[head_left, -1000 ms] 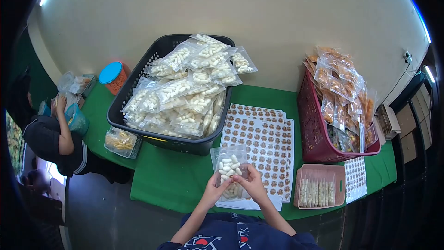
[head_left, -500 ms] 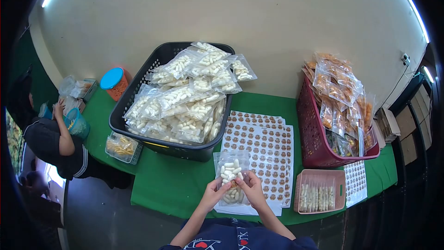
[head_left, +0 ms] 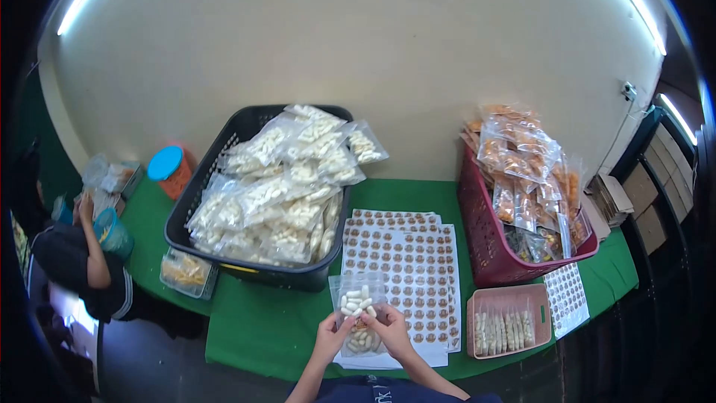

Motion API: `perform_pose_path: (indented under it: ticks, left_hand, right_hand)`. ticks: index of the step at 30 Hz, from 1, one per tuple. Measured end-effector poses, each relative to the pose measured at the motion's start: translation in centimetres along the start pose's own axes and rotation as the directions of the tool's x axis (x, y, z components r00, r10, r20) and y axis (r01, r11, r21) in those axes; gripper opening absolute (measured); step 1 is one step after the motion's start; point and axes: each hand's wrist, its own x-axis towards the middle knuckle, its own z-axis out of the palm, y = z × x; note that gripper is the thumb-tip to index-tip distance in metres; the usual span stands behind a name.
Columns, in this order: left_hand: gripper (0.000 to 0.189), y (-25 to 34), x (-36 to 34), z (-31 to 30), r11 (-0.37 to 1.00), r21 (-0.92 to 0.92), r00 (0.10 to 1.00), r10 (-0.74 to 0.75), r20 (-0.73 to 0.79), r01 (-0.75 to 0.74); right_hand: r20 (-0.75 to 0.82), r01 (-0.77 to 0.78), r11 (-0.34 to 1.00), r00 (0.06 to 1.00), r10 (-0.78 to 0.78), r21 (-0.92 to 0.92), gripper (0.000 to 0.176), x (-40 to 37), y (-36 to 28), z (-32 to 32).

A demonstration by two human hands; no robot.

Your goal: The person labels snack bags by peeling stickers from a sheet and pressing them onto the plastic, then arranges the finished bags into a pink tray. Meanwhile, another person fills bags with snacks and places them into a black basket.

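Both grips pinch shut on the small clear plastic bag of white capsules (head_left: 356,306), left hand (head_left: 330,337) and right hand (head_left: 391,332) low on it, over the white sheets of round brown stickers (head_left: 406,257); sheets look mostly unpeeled, black plastic basket (head_left: 250,275) heaped with bags

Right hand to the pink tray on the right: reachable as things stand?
Probably yes. The pink tray lies just right of the right hand, with only flat sticker sheets between. But that hand and the left hand both grip the clear bag.
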Motion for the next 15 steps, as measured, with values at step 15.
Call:
perform_pose_path:
  ticks: [15]
  left_hand:
    - [0.016,-1.1,-0.4,0.1,0.976,0.187,0.979,0.139,-0.145,-0.111]
  right_hand:
    - [0.092,-0.071,0.967,0.991,0.096,-0.243,0.038,0.4,1.7,-1.6]
